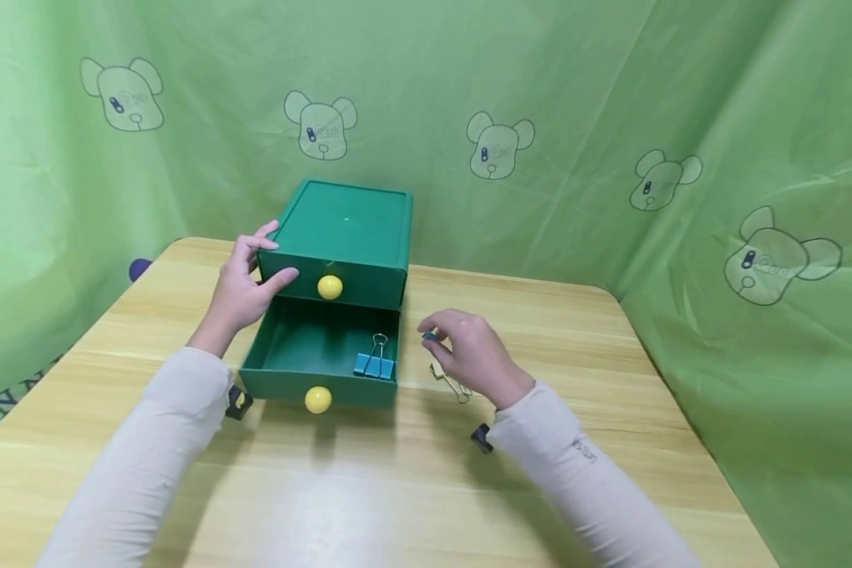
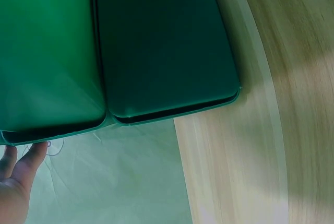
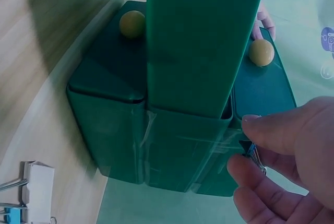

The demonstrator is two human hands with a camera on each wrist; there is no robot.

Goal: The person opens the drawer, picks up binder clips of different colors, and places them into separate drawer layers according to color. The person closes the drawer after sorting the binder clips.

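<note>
A green drawer cabinet [image 1: 344,225] stands on the table with its middle drawer [image 1: 284,383] pulled out. My left hand [image 1: 244,276] rests against the cabinet's upper left corner, thumb on the top drawer's front and fingers along the side edge. A blue binder clip [image 1: 375,365] lies at the right end of the pulled-out drawer. To the right of that drawer, my right hand [image 1: 472,351] pinches a small dark blue binder clip [image 3: 250,150] between thumb and fingers, above the table. The fingers partly hide this clip.
More binder clips lie on the table below the right hand, among them a white one [image 3: 39,192] and a gold-coloured one [image 1: 454,384]. Round yellow knobs [image 1: 330,287] stick out from the drawer fronts. A green curtain [image 1: 412,71] hangs behind the wooden table [image 1: 554,315].
</note>
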